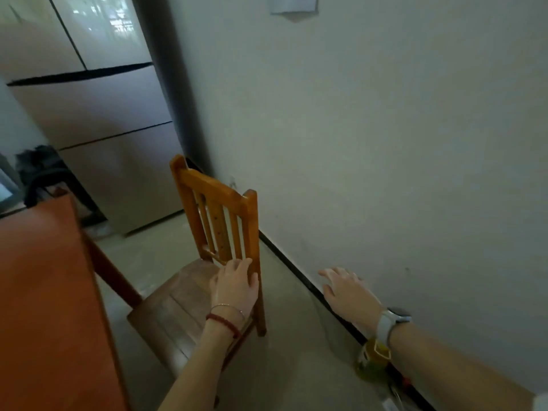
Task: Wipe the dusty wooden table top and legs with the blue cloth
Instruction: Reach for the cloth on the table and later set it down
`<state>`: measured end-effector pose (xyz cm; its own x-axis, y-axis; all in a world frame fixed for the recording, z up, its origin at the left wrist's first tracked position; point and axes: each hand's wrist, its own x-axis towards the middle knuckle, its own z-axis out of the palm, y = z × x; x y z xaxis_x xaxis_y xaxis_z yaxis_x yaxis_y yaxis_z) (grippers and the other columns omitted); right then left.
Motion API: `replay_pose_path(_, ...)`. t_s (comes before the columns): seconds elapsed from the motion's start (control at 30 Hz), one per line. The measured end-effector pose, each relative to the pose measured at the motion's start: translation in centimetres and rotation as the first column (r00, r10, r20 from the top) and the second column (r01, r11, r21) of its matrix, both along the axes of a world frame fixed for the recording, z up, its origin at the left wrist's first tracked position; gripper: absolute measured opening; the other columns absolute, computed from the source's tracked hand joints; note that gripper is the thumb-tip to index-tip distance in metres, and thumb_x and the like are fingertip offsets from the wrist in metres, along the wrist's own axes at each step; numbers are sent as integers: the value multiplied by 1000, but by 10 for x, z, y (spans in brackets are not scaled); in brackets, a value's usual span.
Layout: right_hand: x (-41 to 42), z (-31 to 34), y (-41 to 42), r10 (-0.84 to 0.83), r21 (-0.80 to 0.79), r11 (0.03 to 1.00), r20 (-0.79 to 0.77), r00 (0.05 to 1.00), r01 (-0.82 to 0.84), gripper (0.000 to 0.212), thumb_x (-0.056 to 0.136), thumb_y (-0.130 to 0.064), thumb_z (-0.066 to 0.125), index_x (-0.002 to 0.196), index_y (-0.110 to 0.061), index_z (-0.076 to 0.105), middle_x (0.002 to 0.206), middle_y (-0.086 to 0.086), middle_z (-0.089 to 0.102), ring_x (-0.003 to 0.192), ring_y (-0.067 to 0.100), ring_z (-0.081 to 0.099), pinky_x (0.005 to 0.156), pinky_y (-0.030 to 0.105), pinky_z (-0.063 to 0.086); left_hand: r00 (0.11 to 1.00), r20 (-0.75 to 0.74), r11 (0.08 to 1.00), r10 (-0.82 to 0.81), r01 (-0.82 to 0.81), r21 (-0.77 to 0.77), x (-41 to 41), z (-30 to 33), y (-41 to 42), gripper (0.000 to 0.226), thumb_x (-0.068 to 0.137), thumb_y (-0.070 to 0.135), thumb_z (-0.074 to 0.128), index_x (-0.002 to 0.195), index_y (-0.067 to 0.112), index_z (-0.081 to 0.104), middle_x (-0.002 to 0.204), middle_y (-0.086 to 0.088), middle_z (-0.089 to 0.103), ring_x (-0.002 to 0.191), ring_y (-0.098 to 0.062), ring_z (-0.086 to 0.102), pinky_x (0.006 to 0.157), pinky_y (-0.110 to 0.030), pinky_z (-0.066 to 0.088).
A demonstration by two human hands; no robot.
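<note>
Right hand (348, 293), with a watch (391, 320) on its wrist, hangs open with spread fingers near the wall (385, 143). Left hand (235, 284) rests with relaxed fingers on the chair (219, 232) back. Table (44, 292) stands at left, beside the chair.

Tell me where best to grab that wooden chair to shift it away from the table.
Take the chair by the near upright post of its backrest, coming from the wall side, where the left hand already rests low on it. The post is slim enough for a full grip, and the table blocks the other side. The right hand is free, probably for the top rail.
</note>
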<state>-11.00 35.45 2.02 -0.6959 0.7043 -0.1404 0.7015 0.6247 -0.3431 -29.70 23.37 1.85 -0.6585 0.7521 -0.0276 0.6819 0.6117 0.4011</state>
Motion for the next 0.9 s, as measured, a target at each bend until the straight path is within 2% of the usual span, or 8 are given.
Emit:
replay_pose_path(0.13,-64,14,68,116,1,993,-105,988,-116,40,95,-24,37,135,-20,38,135,2,46,126,21,40,106,35,32,994,34,990,108,-111,87,-57,19,54,42,91,37,43,131,23,42,133,-2,45,115,-22,50,99,-46,43)
replay_pose_path(0.37,-203,37,166,280,13,956,-339,898,-293,40,94,-13,41,134,-11,41,132,10,48,123,25,43,106,34,33,957,101,923,270,-287,255,-144,35,120,44,91,38,43,131,23,36,133,-3,42,116,-21,47,98,-45,44)
replay_pose_path(0.5,-293,30,213,371,10,914,-419,828,-405,41,93,-11,42,134,-10,41,129,10,49,121,24,45,102,28,33,888,284,877,361,-427,221,-194,19,173,66,89,42,48,142,17,17,145,-9,26,127,-27,37,103,-47,40)
replay_pose_path(0.6,-363,20,243,459,-1,860,-439,773,-511,42,93,-10,43,135,-10,39,129,11,49,120,23,45,101,32,36,824,341,850,452,-514,117,-228,6,211,92,84,45,55,145,11,-6,152,-9,11,135,-30,26,109,-45,31)
replay_pose_path(0.67,-411,15,259,553,33,793,-458,696,-608,44,92,-9,44,135,-10,38,126,12,50,116,22,47,101,36,40,777,365,815,513,-574,75,-251,-4,226,98,81,37,60,144,13,-10,148,-11,18,127,-32,35,106,-45,37)
replay_pose_path(0.77,-472,9,272,725,130,633,-445,526,-763,43,91,-9,46,134,-8,41,130,14,49,122,25,46,104,34,37,726,404,760,556,-641,106,-271,-12,230,92,74,27,66,143,26,4,133,-10,38,109,-28,50,92,-42,50)
replay_pose_path(0.83,-503,5,274,850,233,477,-369,377,-847,42,90,-16,42,132,-9,43,129,15,49,121,26,47,102,39,41,718,408,735,564,-661,148,-273,-9,230,88,72,25,67,141,27,13,124,-8,45,102,-24,54,87,-38,53)
replay_pose_path(0.9,-523,3,273,959,340,244,-223,174,-908,44,88,-22,38,131,-14,42,132,14,47,123,28,45,99,46,44,702,429,710,568,-682,176,-271,-3,231,88,72,24,68,141,27,14,110,-2,51,89,-15,57,79,-29,54)
